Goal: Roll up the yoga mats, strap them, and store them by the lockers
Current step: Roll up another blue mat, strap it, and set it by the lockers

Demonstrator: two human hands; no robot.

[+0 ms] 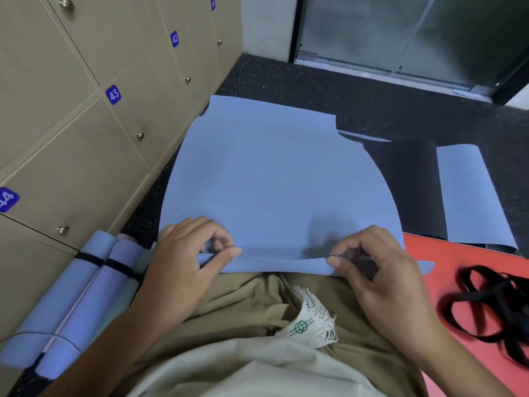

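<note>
The lockers (71, 133) fill the left side, a beige bank of numbered doors running back to the corner, and the dark speckled floor (286, 78) carries everything else. A glass door (400, 32) closes off the far wall.

Spread flat on the floor in front of the person is a blue mat (274, 184), its left edge just beside the locker base, its far edge cut in steps, its near edge lying against the person's khaki lap. It lies lengthways away from the body, judged so that the roll can be pushed forward from here.

To its right a black mat (406, 190) lies flat, and beyond that a second blue mat (469, 196) with its near end curling. A red mat (446, 270) covers the floor's near right corner.

Two rolled mats (86, 287) lie side by side against the foot of the lockers at near left, each bound by a dark strap, so part of the job looks finished.

The left hand (183, 265) and right hand (380, 270) sit well apart along the near edge, each pinching it between thumb and curled fingers and lifting it slightly. The spacing probably keeps the first turn straight across the width. Rolling looks just begun.

A tangle of black straps (492, 308) waits on the red mat, within the right hand's reach.
</note>
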